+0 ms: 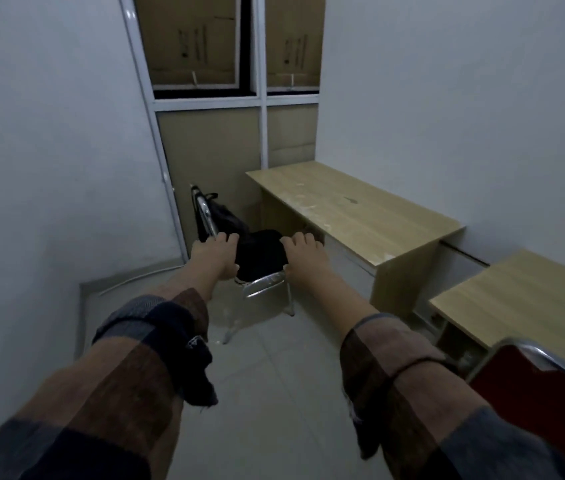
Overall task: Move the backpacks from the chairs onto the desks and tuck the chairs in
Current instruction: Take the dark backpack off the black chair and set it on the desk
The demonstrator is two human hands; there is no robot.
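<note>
Hands, two point(217, 252) point(303, 252), reach one backpack point(262, 252); two desks point(350, 206) point(530, 306).

Dim room, flat grey cast, colours muted. No light source in view; light is soft and even, slightly brighter on the right wall point(464, 98) and the far worktop point(353, 209). Faint sheen on the chair's chrome frame point(263, 284) and on the floor point(274, 393) beneath it. Black backpack point(260, 252) loses all detail in shadow. Whole frame soft and smeary. Wide-angle bending: window frame point(146, 109) leans, sleeves point(118, 375) balloon toward the bottom corners.
</note>
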